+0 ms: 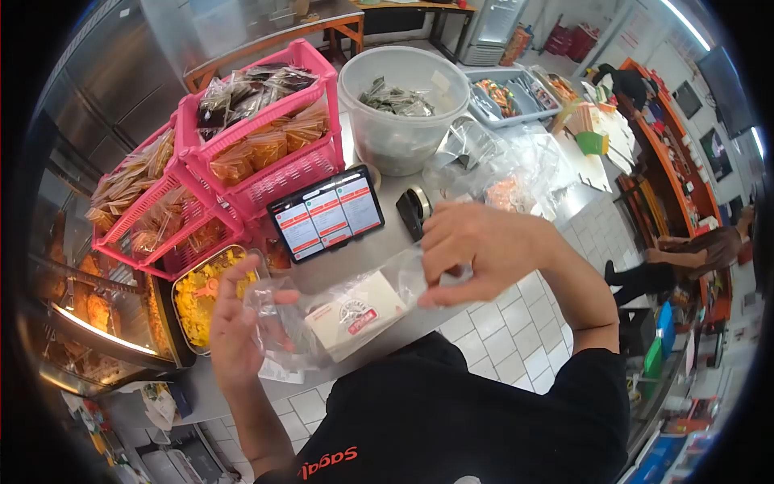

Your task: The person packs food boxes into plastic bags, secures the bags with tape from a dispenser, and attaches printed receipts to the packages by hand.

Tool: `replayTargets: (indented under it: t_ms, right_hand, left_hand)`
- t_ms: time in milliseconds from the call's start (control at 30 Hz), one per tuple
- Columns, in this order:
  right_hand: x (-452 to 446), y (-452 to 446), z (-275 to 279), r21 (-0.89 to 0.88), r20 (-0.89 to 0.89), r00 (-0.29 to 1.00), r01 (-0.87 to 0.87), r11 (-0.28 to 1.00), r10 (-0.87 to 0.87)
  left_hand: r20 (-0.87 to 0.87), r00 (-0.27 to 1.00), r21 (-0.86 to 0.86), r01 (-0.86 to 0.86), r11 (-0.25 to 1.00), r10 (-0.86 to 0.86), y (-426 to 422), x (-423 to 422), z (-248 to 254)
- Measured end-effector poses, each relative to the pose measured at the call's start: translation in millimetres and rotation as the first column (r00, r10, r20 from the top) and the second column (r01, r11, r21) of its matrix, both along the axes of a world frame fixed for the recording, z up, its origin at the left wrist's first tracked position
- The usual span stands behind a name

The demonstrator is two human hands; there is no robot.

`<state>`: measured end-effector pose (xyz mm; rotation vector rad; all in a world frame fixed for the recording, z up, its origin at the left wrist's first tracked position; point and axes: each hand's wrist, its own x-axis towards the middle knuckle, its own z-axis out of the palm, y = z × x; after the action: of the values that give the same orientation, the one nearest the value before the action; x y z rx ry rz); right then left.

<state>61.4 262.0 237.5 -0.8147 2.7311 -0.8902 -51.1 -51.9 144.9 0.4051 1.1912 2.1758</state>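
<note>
A white cardboard box (355, 313) with a printed round logo and red label lies inside a clear plastic bag (294, 343) at the counter's near edge. My right hand (476, 250) is closed on the right end of the bag, fingers and thumb pinched together. At the bag's left end, my left hand (235, 327) has its fingers apart, with the clear film against its thumb side. Just beyond the box stands a tablet (326, 214) showing order columns. A black device (415, 211), perhaps a tape dispenser, sits close to my right hand.
Pink stacked baskets (262, 181) of bagged sauces stand at the back left. Beside them is a large translucent bucket (403, 113) holding packets. A tray of yellow food (201, 294) is near my left hand. Plastic bags (508, 173) lie to the right. Another person (693, 254) stands far right.
</note>
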Motion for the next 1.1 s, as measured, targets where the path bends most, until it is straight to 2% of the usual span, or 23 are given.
replayTargets:
  t_ms: [33, 100, 133, 167, 200, 233, 300, 367, 467, 500, 533, 567, 633, 667, 733, 767, 833, 867, 900, 967, 1033, 1100]
  right_hand:
    - [1.6, 14.4, -8.9, -0.003, -0.003, 1.0, -0.024, 1.0, 0.024]
    - [-1.4, 54.0, -27.2, -0.128, -0.138, 0.984, -0.131, 0.983, 0.113]
    - [-2.5, 83.3, -27.7, -0.192, -0.115, 0.992, -0.072, 0.979, 0.05]
    - [-2.6, 117.1, -24.4, -0.217, -0.091, 0.994, 0.033, 0.976, -0.054]
    - [-3.8, 155.0, -20.8, -0.239, -0.062, 0.985, 0.144, 0.96, -0.163]
    - [-9.5, 196.4, -25.3, -0.189, -0.086, 0.952, 0.275, 0.943, -0.295]
    - [-29.4, 271.1, -45.0, -0.193, 0.1, 0.817, 0.576, 0.795, -0.568]
    - [-67.7, 350.6, -90.8, -0.093, -0.029, 0.733, 0.675, 0.732, -0.679]
    - [-120.8, 460.7, -169.7, 0.095, -0.298, 0.576, 0.811, 0.577, -0.761]
    - [-139.9, 509.8, -206.2, 0.151, -0.321, 0.528, 0.848, 0.508, -0.786]
    - [-151.9, 550.7, -239.3, 0.204, -0.344, 0.48, 0.877, 0.434, -0.807]
    - [-153.1, 574.4, -261.8, 0.202, -0.341, 0.488, 0.873, 0.445, -0.804]
    - [-154.3, 602.2, -290.0, 0.41, -0.342, 0.364, 0.887, 0.211, -0.866]
    - [-153.0, 600.7, -292.3, 0.407, -0.338, 0.37, 0.886, 0.22, -0.865]
    - [-144.5, 592.4, -298.7, 0.46, -0.095, 0.495, 0.791, 0.402, -0.864]
    - [-145.0, 584.6, -301.9, 0.457, -0.087, 0.499, 0.789, 0.41, -0.862]
    - [-152.3, 566.0, -305.7, 0.563, -0.224, 0.408, 0.795, 0.224, -0.885]
    - [-152.4, 554.9, -291.1, 0.58, -0.161, 0.38, 0.783, 0.225, -0.911]
    - [-154.3, 559.3, -301.6, 0.581, -0.15, 0.379, 0.781, 0.228, -0.913]
    - [-166.2, 573.2, -316.4, 0.503, -0.2, 0.253, 0.856, 0.122, -0.947]
    - [-172.6, 604.2, -342.9, 0.494, -0.241, 0.277, 0.86, 0.128, -0.93]
    - [-182.6, 659.8, -391.5, 0.578, -0.269, 0.549, 0.749, 0.323, -0.791]
  left_hand:
    - [-0.003, 1.0, -0.003, -0.024, 1.0, 0.024, 8.3, 7.3, -4.9]
    - [-0.102, 0.994, 0.004, -0.035, 0.999, 0.035, 24.8, 21.1, -16.0]
    - [-0.135, 0.985, -0.066, -0.116, 0.991, 0.106, 32.7, 27.4, -19.1]
    - [-0.14, 0.983, -0.079, -0.133, 0.988, 0.121, 37.4, 34.8, -24.8]
    - [-0.122, 0.965, -0.1, -0.245, 0.964, 0.232, 41.4, 41.7, -31.4]
    - [-0.107, 0.935, -0.119, -0.35, 0.929, 0.339, 46.1, 48.3, -35.4]
    - [-0.107, 0.925, -0.181, -0.378, 0.908, 0.364, 59.7, 63.8, -31.8]
    - [-0.283, 0.877, -0.379, -0.474, 0.795, 0.388, 76.3, 81.1, -29.6]
    - [-0.345, 0.828, -0.442, -0.559, 0.701, 0.443, 91.8, 102.5, -29.9]
    - [-0.35, 0.821, -0.44, -0.569, 0.694, 0.451, 97.5, 107.6, -29.2]
    - [-0.343, 0.781, -0.475, -0.623, 0.622, 0.521, 102.1, 113.4, -27.8]
    - [-0.337, 0.735, -0.51, -0.668, 0.543, 0.588, 104.9, 119.2, -26.9]
    - [-0.334, 0.715, -0.474, -0.691, 0.546, 0.614, 104.9, 128.2, -27.4]
    - [-0.344, 0.699, -0.501, -0.701, 0.507, 0.626, 105.8, 131.6, -27.7]
    - [-0.354, 0.661, -0.527, -0.725, 0.443, 0.661, 107.8, 134.9, -31.7]
    - [-0.36, 0.658, -0.531, -0.727, 0.435, 0.661, 110.2, 133.3, -35.1]
    - [-0.392, 0.636, -0.578, -0.732, 0.36, 0.664, 116.1, 129.1, -39.2]
    - [-0.395, 0.637, -0.586, -0.73, 0.353, 0.661, 124.4, 127.2, -35.8]
    - [-0.364, 0.656, -0.592, -0.711, 0.379, 0.662, 134.0, 124.2, -32.8]
    - [-0.335, 0.67, -0.59, -0.697, 0.407, 0.663, 148.8, 116.8, -29.1]
    - [-0.357, 0.679, -0.61, -0.69, 0.39, 0.641, 154.3, 113.7, -28.2]
    - [-0.345, 0.675, -0.614, -0.688, 0.388, 0.652, 151.5, 114.2, -30.5]
